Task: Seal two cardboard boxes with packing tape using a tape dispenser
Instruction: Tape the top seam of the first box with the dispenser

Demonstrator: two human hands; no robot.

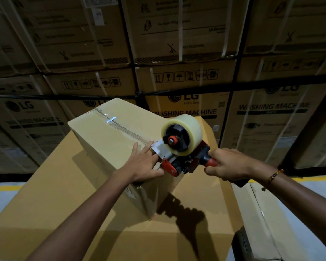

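Note:
A closed brown cardboard box [109,140] lies at an angle on a much larger cardboard box [51,200]. A strip of clear tape [120,127] runs along its top seam. My right hand [228,164] grips the red-and-black handle of a tape dispenser [181,147] that carries a roll of clear tape, held at the near end of the small box's top. My left hand [145,162] lies on the box top with straight fingers, its fingertips at the dispenser's front plate. A second box [267,219] with an unsealed seam stands low at the right.
A wall of stacked washing machine cartons [177,53] with straps rises just behind the work boxes. The grey floor [0,200] carries a yellow line on both sides. A dark object [241,243] sits between the large box and the right-hand box.

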